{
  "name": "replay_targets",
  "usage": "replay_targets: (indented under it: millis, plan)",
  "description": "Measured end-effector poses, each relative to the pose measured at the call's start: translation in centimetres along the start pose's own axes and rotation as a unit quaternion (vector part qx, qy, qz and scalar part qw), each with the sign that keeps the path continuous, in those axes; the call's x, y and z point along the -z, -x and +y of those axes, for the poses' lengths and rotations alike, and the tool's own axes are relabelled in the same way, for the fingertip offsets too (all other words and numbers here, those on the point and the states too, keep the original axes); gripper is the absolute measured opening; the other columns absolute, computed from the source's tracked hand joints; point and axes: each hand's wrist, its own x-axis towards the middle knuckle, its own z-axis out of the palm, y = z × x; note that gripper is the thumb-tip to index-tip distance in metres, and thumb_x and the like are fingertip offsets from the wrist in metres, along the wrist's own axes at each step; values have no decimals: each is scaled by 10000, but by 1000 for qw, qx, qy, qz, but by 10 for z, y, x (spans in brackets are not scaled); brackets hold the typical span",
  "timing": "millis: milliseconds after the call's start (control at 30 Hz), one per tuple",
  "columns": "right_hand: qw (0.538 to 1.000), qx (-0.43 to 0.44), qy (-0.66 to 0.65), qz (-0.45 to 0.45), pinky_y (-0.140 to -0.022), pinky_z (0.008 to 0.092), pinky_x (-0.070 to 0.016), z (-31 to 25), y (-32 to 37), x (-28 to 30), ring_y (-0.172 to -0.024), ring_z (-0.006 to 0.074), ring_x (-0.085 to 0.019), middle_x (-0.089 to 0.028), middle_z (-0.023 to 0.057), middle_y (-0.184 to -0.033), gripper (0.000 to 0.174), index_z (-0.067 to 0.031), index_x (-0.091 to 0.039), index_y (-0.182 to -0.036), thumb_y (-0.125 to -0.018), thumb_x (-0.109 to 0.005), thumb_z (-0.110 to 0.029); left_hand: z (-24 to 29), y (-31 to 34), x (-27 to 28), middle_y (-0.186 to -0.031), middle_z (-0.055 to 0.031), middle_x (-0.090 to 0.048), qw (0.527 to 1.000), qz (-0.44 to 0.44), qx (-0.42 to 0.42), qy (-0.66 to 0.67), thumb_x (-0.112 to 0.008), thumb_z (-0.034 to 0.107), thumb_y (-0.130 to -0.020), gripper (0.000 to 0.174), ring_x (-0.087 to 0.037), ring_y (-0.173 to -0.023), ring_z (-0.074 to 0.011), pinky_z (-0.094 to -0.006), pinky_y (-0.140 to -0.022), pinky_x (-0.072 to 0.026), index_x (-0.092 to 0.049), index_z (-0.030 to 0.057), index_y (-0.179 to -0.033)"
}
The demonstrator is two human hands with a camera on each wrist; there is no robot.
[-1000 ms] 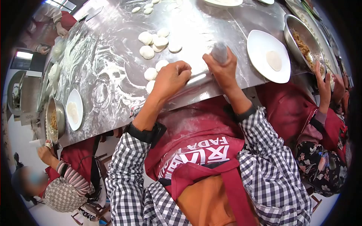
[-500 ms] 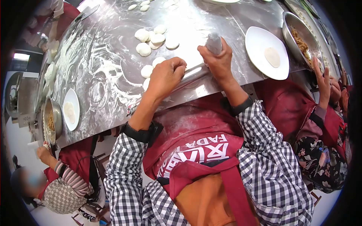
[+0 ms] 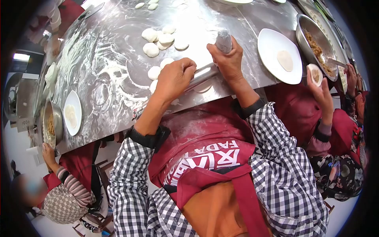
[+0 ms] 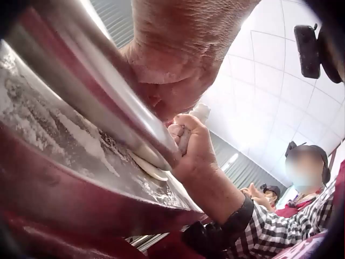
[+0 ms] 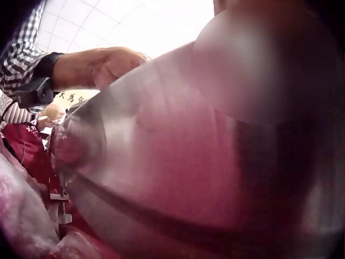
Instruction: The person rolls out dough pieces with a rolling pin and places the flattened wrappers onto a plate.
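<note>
Between my two hands a shiny metal rolling pin [image 3: 206, 72] lies across the near part of the steel table. My right hand [image 3: 229, 59] grips its right end, and a grey, floury handle end [image 3: 224, 41] sticks up out of that fist. My left hand [image 3: 173, 81] has curled fingers over the pin's left part, which the hand hides in the head view. A flat round of dough [image 3: 203, 87] shows at the pin's near side; in the left wrist view its pale edge [image 4: 148, 166] lies beneath the pin. Several dough pieces [image 3: 166, 38] sit just beyond my left hand.
On the right stand a white plate [image 3: 268, 67] bearing a dough round and a steel bowl [image 3: 302, 37] of brown filling. Another plate [image 3: 73, 126] and bowl [image 3: 57, 114] are at the left. People work on both sides; the table's near edge runs by my apron [image 3: 213, 130].
Both hands have shifted slightly with the rolling pin, and the dough round has come into view on its near side. The person on the right now holds a filled wrapper.
</note>
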Motion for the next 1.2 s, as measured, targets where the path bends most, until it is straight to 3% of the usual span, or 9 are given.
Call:
replay_targets:
  millis: [267,367,467,700,833,867,1000,1100,1200]
  plan:
    - [994,-95,-42,-19,-559,255,-430,-17,64,44,-608,92,-511,-552,11,-656,192,-8,-554,-783,-697,-705,-88,-26,-2,-1,-743,-148,-644,999,-15,-34,13,-568,181,-774,193,-629,-676,-267,-345,-639,-481,-662,47,-875]
    - [996,-79,-44,-13,-567,250,-434,-13,59,41,-623,89,-517,-555,9,-667,195,-9,-564,-805,-700,-709,-88,-13,4,12,-734,-169,-637,973,-117,122,155,-544,133,-755,187,-628,-684,-281,-337,-642,-477,-657,18,-849]
    - [999,-40,-19,4,-564,265,-437,-6,20,16,-613,91,-509,-549,11,-667,218,-1,-564,-833,-692,-700,-98,-2,4,9,-694,-82,-614,997,-80,3,-15,-557,119,-793,182,-576,-625,-133,-284,-590,-448,-631,-11,-896]
    - [999,-29,-10,10,-561,272,-447,-6,22,18,-593,98,-514,-549,18,-646,211,-3,-556,-805,-685,-699,-102,2,0,-3,-763,-154,-653,999,-24,15,-16,-565,218,-767,215,-637,-716,-287,-365,-659,-483,-667,55,-865]
    - [996,-76,-44,-19,-561,262,-443,-13,61,42,-580,85,-520,-555,20,-627,185,-15,-552,-780,-694,-704,-77,-16,-1,-5,-750,-129,-661,999,-41,3,0,-596,212,-757,231,-639,-682,-250,-337,-655,-485,-661,28,-879]
    - [996,-78,-44,-20,-559,260,-440,-13,60,42,-579,86,-516,-551,16,-627,184,-14,-551,-777,-695,-702,-79,-25,-4,-5,-734,-126,-656,993,-62,46,95,-592,177,-746,227,-630,-669,-221,-318,-647,-479,-654,7,-883]
    - [998,-48,-31,-6,-548,262,-427,-10,33,25,-573,90,-490,-531,8,-622,185,-15,-541,-762,-691,-694,-91,-16,0,5,-719,-136,-646,995,-79,29,58,-562,148,-741,210,-627,-680,-236,-326,-659,-478,-654,14,-874]
    - [1000,-23,-15,-1,-527,290,-409,4,0,2,-553,103,-442,-496,21,-607,197,-27,-545,-788,-679,-686,-112,0,-6,9,-739,-96,-649,998,-42,10,-48,-539,131,-794,208,-593,-662,-146,-282,-642,-461,-622,-15,-917]
    - [1000,-21,-1,3,-534,278,-421,4,1,4,-562,100,-475,-517,19,-613,191,-21,-535,-773,-684,-682,-105,-3,-8,5,-742,-124,-645,998,-40,18,-37,-556,160,-783,230,-606,-667,-179,-304,-656,-467,-625,-3,-930]
